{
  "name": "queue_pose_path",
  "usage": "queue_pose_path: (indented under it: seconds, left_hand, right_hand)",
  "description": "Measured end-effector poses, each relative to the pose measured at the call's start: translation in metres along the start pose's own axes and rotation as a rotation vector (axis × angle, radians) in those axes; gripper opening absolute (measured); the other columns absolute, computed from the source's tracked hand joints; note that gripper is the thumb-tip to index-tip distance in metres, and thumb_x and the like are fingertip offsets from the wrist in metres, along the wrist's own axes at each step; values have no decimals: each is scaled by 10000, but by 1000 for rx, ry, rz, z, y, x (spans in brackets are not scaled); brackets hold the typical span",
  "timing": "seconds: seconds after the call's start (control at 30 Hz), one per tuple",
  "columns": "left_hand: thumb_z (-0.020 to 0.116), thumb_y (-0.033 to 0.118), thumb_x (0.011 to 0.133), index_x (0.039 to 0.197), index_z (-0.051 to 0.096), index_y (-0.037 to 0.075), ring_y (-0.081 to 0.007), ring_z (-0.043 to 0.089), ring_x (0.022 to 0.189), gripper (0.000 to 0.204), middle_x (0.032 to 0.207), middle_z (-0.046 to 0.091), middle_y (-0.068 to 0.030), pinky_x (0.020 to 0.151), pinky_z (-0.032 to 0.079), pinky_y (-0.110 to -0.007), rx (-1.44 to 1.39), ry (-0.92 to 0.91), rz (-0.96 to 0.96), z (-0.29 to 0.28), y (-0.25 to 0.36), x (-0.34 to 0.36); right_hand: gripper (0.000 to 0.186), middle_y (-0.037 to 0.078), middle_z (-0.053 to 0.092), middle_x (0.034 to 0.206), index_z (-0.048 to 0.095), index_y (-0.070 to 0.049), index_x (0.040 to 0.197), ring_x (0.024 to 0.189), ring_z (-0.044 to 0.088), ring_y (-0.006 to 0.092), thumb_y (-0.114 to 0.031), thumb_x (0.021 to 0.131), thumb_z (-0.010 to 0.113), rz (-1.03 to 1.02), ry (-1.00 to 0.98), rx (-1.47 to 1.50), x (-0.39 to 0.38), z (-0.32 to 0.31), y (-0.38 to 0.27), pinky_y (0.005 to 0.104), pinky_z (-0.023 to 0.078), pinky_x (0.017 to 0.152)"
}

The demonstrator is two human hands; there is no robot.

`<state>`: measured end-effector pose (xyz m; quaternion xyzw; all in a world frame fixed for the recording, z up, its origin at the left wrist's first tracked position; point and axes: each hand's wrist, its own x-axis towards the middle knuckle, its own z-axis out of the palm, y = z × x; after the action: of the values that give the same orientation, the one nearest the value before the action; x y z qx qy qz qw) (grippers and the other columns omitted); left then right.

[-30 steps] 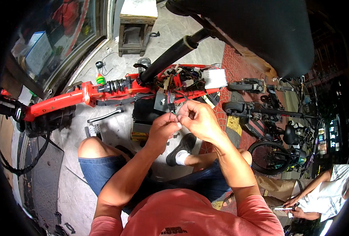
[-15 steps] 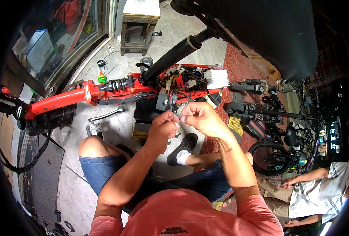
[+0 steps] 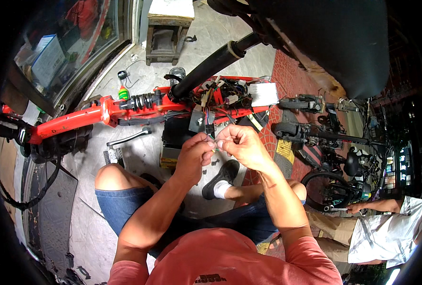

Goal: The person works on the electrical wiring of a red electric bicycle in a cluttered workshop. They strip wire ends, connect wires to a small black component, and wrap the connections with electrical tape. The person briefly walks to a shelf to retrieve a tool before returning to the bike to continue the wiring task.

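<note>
My left hand (image 3: pixel 195 153) and my right hand (image 3: pixel 242 145) meet in front of me, thumbs and fingertips pinched on thin wires (image 3: pixel 214 137). Those wires run from a dark connector (image 3: pixel 210 128) below a grey metal box (image 3: pixel 197 121). Just beyond stands the red frame (image 3: pixel 75 120) of an electric bike, its middle opened up. A tangle of coloured wires and pale plugs (image 3: pixel 220 98) spills out there. Next to my left hand is a black box (image 3: pixel 175 133). The wire ends are mostly hidden by my fingers.
A black seat post (image 3: pixel 206 71) slants up to a large dark saddle (image 3: pixel 325 42). On the floor lie a crank arm (image 3: pixel 130 137) and a green-and-red bottle (image 3: pixel 123 92). A wooden stool (image 3: pixel 165 40) stands behind; parked bikes (image 3: pixel 329 185) and another person (image 3: pixel 387 232) are at right.
My hands stay close together at the wires, with slight finger shifts; a bit of green shows below them. The other person's hand has moved up and left, now with a shiny tool.
</note>
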<state>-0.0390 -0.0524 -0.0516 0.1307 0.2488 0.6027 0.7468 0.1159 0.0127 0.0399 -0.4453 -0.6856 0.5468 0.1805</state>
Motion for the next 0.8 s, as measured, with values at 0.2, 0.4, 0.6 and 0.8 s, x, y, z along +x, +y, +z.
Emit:
queue_pose_path:
  seconds: [0.2, 0.4, 0.6, 0.8]
  left_hand:
    - [612, 82, 869, 835, 576, 80, -40, 415, 565, 50, 690, 485, 45, 493, 300, -217, 58, 55, 27, 1, -1, 0]
    - [609, 72, 857, 822, 584, 66, -25, 350, 529, 44, 643, 459, 41, 470, 229, -214, 31, 103, 52, 2, -2, 0]
    - [599, 62, 850, 833, 587, 61, -25, 363, 532, 20, 653, 465, 36, 468, 231, -212, 14, 92, 49, 2, -2, 0]
    - [587, 52, 844, 845, 588, 53, -31, 377, 534, 2, 666, 472, 31, 467, 240, -213, -3, 92, 55, -1, -3, 1]
  right_hand:
    - [48, -17, 650, 797, 687, -6, 946, 677, 524, 32, -46, 931, 665, 34, 0, 10, -2, 1, 1, 210, 419, 604]
    - [64, -10, 657, 785, 693, -5, 941, 672, 530, 36, -64, 920, 684, 55, 10, -39, -1, 4, -4, 212, 421, 600]
    - [48, 3, 661, 780, 690, -6, 918, 673, 561, 53, -52, 906, 694, 76, -6, 53, 3, 4, 4, 215, 436, 598]
    - [35, 25, 675, 783, 691, -7, 914, 667, 587, 72, -31, 890, 685, 101, -31, 217, 7, 6, 6, 221, 458, 595]
